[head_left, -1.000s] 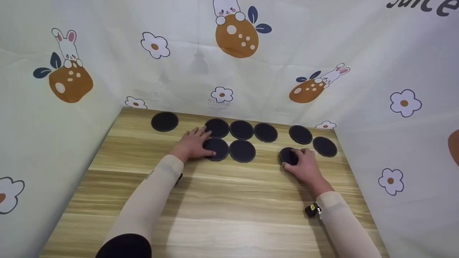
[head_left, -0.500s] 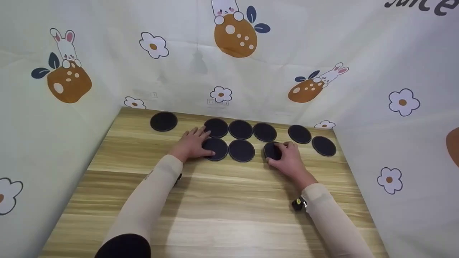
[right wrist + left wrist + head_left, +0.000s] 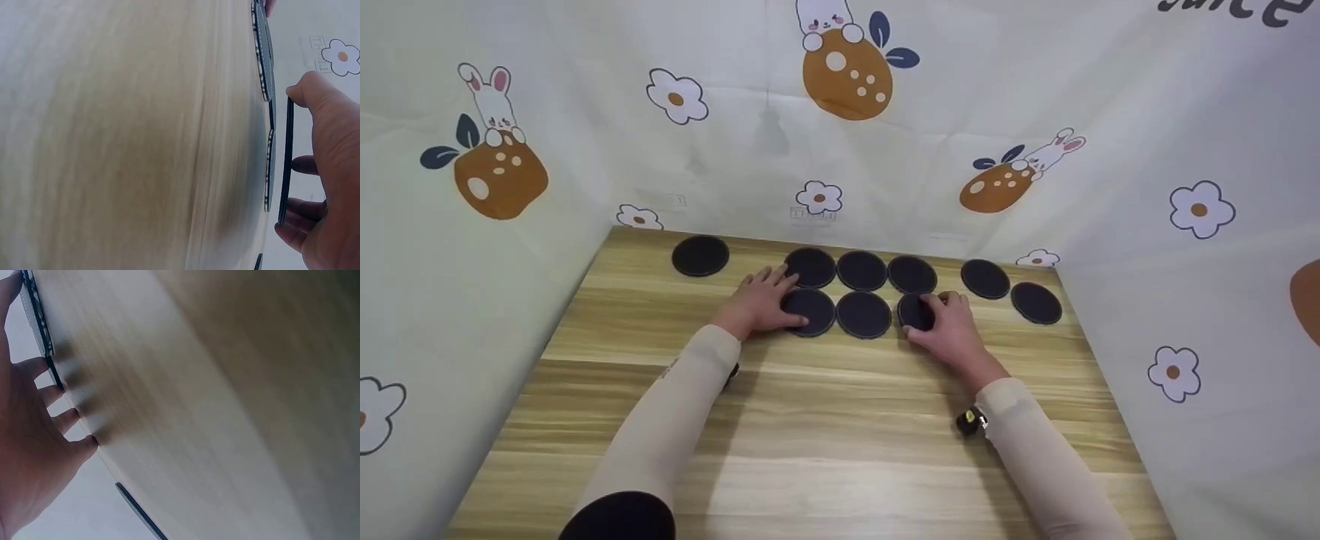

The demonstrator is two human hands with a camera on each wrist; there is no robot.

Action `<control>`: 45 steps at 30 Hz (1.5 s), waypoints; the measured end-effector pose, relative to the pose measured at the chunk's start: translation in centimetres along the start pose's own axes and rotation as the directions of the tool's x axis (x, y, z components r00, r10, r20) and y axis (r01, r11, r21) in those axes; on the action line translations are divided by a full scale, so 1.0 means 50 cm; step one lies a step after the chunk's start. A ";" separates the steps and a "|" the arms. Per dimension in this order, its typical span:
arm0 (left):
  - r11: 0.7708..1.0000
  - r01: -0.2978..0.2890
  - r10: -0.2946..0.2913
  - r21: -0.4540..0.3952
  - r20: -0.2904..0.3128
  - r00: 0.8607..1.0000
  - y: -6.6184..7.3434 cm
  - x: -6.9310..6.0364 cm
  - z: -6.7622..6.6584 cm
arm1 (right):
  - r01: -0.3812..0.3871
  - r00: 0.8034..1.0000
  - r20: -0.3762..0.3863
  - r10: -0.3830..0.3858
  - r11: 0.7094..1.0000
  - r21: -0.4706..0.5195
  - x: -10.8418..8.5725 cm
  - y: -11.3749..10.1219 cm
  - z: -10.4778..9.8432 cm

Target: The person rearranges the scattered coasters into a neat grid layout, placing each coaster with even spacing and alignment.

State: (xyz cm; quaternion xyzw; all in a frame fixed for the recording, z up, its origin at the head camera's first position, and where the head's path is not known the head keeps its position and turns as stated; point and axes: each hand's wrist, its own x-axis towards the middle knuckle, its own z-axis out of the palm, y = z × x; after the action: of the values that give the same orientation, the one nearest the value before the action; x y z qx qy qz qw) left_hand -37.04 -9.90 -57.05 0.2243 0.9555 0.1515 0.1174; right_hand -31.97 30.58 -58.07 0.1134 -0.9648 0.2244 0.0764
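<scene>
Nearest, two pale sleeves lie over the wood-grain counter, a small black wrist camera at the right cuff. Of the two hands, the right hand comes first: its thumb and fingers grasp a round black coaster by the rim, and the right wrist view shows this disc raised just off the wood. It sits just right of the two front-row coasters, well to the right of the left hand. That hand is spread and released from any grip, its thumb resting on the left one of that pair, its fingertips at the edge of the leftmost of three back-row coasters. Two right-side coasters lie just beside each other, and one lone coaster lies well apart at the far left, making nine discs counting the grasped one. Behind hangs printed cloth with three rabbits, each on an orange fruit
</scene>
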 end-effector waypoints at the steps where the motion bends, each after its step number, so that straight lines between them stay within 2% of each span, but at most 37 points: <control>1: 1.000 0.000 0.000 -0.002 -0.002 1.000 0.000 0.000 0.000 | -0.002 1.000 -0.001 0.002 1.000 -0.002 0.001 -0.001 0.001; 9: 1.000 -0.002 0.002 0.003 -0.009 1.000 0.000 -0.003 -0.003 | -0.019 1.000 0.001 0.019 1.000 0.005 0.009 -0.006 0.004; 18: 1.000 0.006 -0.006 -0.005 0.010 1.000 0.002 -0.002 -0.003 | -0.013 1.000 0.010 0.012 1.000 0.017 0.008 -0.008 0.005; 27: 1.000 0.007 -0.007 0.007 0.017 1.000 0.000 0.000 -0.001 | -0.013 1.000 0.013 0.014 1.000 -0.013 0.010 -0.003 0.016; 45: 1.000 0.004 -0.004 -0.021 0.002 1.000 -0.001 -0.001 0.000 | -0.026 0.998 0.049 0.029 0.998 -0.063 0.011 -0.002 0.029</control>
State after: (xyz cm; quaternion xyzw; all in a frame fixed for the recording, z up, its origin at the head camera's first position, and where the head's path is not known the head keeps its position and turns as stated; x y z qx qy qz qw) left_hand -37.02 -9.97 -57.07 0.2212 0.9543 0.1608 0.1209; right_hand -32.59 29.74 -59.19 0.1031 -0.9744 0.1926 0.0525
